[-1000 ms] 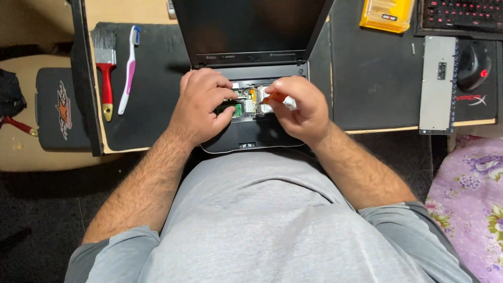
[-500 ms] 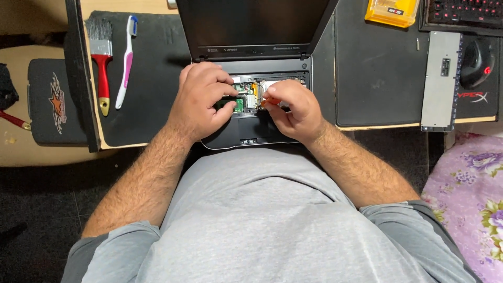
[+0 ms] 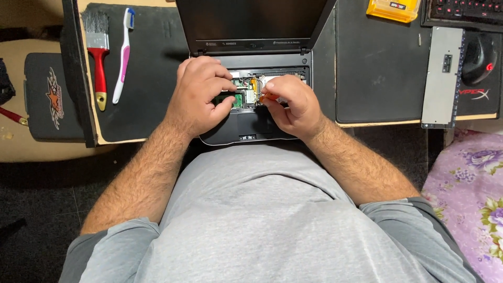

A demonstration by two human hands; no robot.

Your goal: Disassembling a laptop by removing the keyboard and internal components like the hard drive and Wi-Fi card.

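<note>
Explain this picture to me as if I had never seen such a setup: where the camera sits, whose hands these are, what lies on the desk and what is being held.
The one picture comes from a camera worn on a person's head, looking straight down past a grey shirt to the desk. Both bare hands belong to that person. They rest on an opened black laptop, its keyboard cover off so the green circuit boards show. The left hand presses fingertips by the boards. The right hand pinches a small orange-handled tool, probably a screwdriver; its tip is hidden. On the dark mat to the left lie a red-handled paintbrush and a pink and white toothbrush. To the right are a yellow case, a grey metal panel and a black mouse.
</note>
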